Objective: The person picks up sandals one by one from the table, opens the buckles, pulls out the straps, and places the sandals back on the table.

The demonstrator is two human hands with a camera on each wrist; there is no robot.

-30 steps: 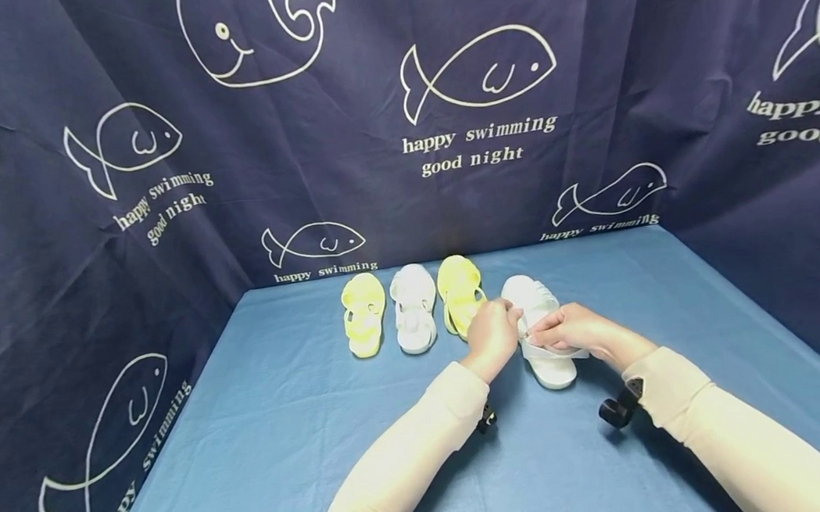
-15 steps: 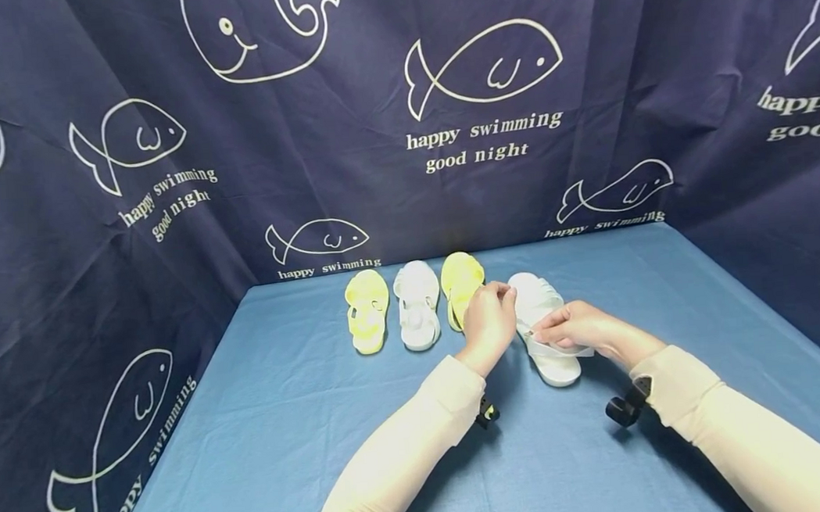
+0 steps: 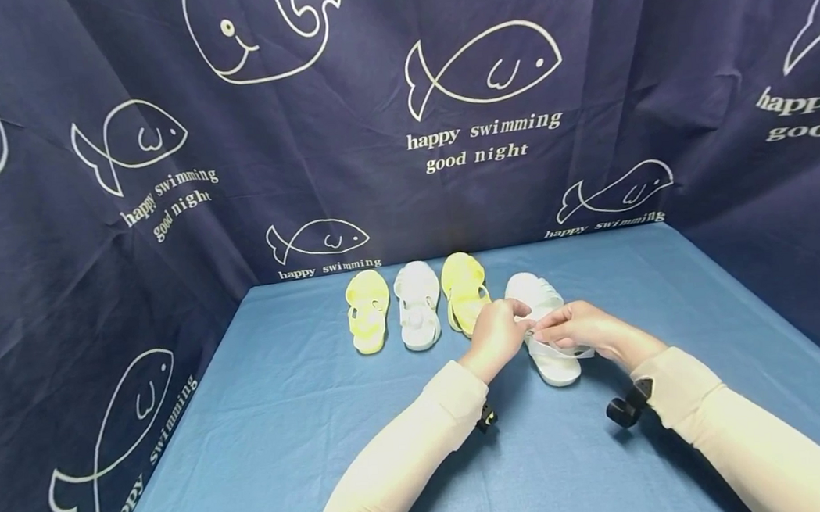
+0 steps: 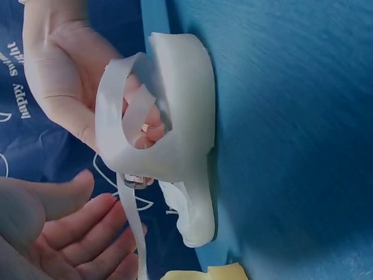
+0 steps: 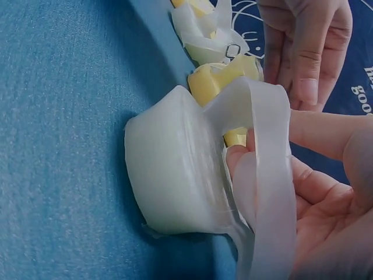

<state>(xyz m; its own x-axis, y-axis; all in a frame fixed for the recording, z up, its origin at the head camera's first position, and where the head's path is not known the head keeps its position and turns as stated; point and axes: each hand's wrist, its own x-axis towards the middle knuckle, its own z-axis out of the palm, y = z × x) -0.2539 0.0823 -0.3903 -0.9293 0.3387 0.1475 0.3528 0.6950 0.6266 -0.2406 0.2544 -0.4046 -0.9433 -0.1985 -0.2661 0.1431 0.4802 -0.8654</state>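
Note:
A white sandal [image 3: 558, 371] with a metal buckle [image 4: 134, 182] stands on the blue cloth at the right. My right hand [image 3: 584, 328] pinches its strap near the buckle, fingers reaching through the strap opening; its fingertips are partly hidden behind the strap [image 5: 271, 175]. Beside the buckle, my left hand [image 3: 495, 333] has its fingers [image 4: 96, 230] extended, close to the dangling strap end [image 4: 135, 227]. Whether they touch that end I cannot tell.
Left of the hands, a yellow sandal [image 3: 463, 272], a white sandal [image 3: 416, 283] and another yellow sandal [image 3: 367, 290] stand in a row. A navy fish-print curtain [image 3: 347, 150] rises behind the blue-covered table [image 3: 286, 420].
My left hand first drew slightly away from the sandal, then came back down and right to the buckle. The right hand kept its hold on the strap. The head view shifted slightly.

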